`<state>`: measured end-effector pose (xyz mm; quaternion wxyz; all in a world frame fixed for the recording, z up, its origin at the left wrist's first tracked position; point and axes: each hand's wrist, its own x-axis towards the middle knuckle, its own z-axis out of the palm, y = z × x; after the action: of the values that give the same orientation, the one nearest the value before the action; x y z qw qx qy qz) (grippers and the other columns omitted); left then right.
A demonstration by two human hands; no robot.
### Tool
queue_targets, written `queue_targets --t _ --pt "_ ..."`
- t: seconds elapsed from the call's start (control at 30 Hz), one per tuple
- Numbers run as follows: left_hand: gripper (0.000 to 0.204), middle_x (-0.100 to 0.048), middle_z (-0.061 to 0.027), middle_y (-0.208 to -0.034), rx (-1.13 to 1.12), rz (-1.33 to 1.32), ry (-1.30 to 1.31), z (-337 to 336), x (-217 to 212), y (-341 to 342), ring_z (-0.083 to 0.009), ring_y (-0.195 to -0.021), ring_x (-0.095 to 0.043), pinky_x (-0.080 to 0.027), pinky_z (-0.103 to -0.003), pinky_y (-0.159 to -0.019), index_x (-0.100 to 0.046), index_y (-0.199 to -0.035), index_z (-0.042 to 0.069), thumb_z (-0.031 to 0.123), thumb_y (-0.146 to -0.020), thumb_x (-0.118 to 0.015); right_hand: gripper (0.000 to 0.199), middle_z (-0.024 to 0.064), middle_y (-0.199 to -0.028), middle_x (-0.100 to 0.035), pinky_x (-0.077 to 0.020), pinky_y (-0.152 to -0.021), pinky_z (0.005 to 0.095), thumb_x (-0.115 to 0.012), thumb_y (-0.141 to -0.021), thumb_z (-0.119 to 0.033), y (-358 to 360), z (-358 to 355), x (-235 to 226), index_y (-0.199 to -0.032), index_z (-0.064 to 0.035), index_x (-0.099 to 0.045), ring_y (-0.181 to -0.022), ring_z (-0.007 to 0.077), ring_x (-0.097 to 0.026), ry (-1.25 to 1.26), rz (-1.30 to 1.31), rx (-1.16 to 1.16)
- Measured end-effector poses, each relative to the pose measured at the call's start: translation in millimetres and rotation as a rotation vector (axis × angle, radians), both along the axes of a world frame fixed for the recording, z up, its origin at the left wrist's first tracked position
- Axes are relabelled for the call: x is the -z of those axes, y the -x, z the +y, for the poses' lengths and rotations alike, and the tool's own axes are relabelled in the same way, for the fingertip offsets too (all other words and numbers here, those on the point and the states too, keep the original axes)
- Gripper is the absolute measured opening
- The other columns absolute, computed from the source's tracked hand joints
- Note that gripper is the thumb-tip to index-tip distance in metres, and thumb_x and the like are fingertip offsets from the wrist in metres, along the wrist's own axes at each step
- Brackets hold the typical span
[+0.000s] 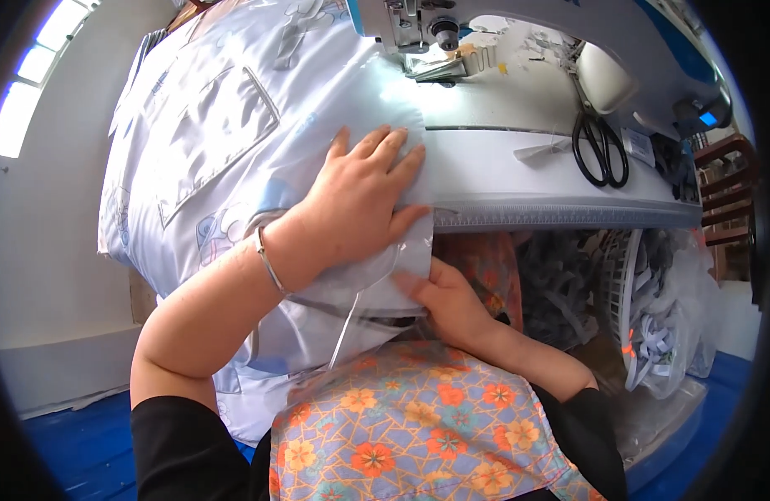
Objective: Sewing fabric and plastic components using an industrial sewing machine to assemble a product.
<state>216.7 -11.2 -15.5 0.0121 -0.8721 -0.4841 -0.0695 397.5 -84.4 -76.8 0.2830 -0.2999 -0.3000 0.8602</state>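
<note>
A: Starting from your left, where does the fabric lie?

B: Your white printed fabric (193,108) fills the left side, rising in folds toward the machine and hanging down toward your lap. Your left hand (364,188) lies open and palm down on it, fingers spread, near its right edge; your forearm covers part of the cloth.

A: And your right hand?

B: Your right hand (451,305) is lower, at the near right edge of the cloth. Its fingers are blurred, so I cannot tell whether they are closed on it. Your 2 hands are apart, though close.

A: What else is around you, and what is in the way?

B: Your sewing machine (439,25) overhangs the far edge of the fabric, beyond your left fingertips. Right of your hands, a ruler strip (560,216) runs along the table's front edge. Farther right you have 1 loose scrap (542,151), then black-handled scissors (600,149), well apart from both hands. Below them, a white basket (623,305) of cuttings stands past your right forearm.
</note>
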Motion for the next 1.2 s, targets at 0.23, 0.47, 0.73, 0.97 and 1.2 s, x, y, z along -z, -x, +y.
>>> queue_targets --t 0.23,0.47,0.73,0.97,1.2 --pt "0.058 -0.05 -0.0228 -0.14 0.031 -0.05 0.04 45.0 3.1 10.9 -0.035 -0.135 -0.044 -0.032 -0.056 -0.111 -0.057 -0.13 -0.001 0.04 -0.09 -0.062 0.042 0.0065 -0.127 -0.062 -0.0447 -0.103 0.0328 -0.06 -0.096 -0.007 -10.6 28.1 14.2 -0.136 0.0008 -0.051 -0.117 0.0148 -0.057 -0.093 -0.026 -0.273" --pt "0.055 -0.059 -0.0204 -0.126 0.22 -0.12 -0.027 88.0 1.8 35.4 -0.0339 -0.119 -0.056 -0.041 -0.046 -0.103 -0.059 -0.123 -0.003 0.039 -0.087 -0.066 0.041 0.0066 -0.123 -0.063 -0.0482 -0.098 0.0316 -0.065 -0.095 -0.009 -5.4 41.1 2.5 -0.133 -0.0005 -0.052 -0.113 0.0155 -0.058 -0.033 0.119 0.027" --pt "0.055 -0.065 -0.0192 -0.111 0.22 -0.047 0.214 88.0 -21.3 12.5 -0.0359 -0.105 -0.062 -0.045 -0.046 -0.098 -0.064 -0.11 -0.007 0.045 -0.089 -0.065 0.034 0.007 -0.118 -0.065 -0.0535 -0.078 0.028 -0.067 -0.094 -0.016 4.1 50.3 34.6 -0.124 0.0 -0.062 -0.108 0.0128 -0.059 -0.057 -0.341 -0.625" --pt "0.074 -0.044 -0.0217 -0.146 0.183 -0.011 0.084 57.6 -3.2 26.5 -0.034 -0.138 -0.041 -0.032 -0.055 -0.112 -0.044 -0.142 -0.003 0.032 -0.082 -0.069 0.037 0.0046 -0.123 -0.062 -0.0452 -0.099 0.0301 -0.057 -0.102 -0.019 -13.5 32.7 -16.3 -0.134 0.0011 -0.054 -0.112 0.0123 -0.057 -0.109 0.003 -0.158" --pt "0.061 -0.056 -0.0191 -0.135 0.366 -0.113 -0.045 86.6 6.7 43.8 -0.0342 -0.125 -0.054 -0.04 -0.047 -0.108 -0.054 -0.13 -0.003 0.03 -0.082 -0.068 0.041 0.0062 -0.126 -0.061 -0.0496 -0.097 0.032 -0.054 -0.103 -0.018 13.5 30.9 -5.6 -0.139 -0.0001 -0.049 -0.114 0.0161 -0.059 0.161 0.086 0.005"
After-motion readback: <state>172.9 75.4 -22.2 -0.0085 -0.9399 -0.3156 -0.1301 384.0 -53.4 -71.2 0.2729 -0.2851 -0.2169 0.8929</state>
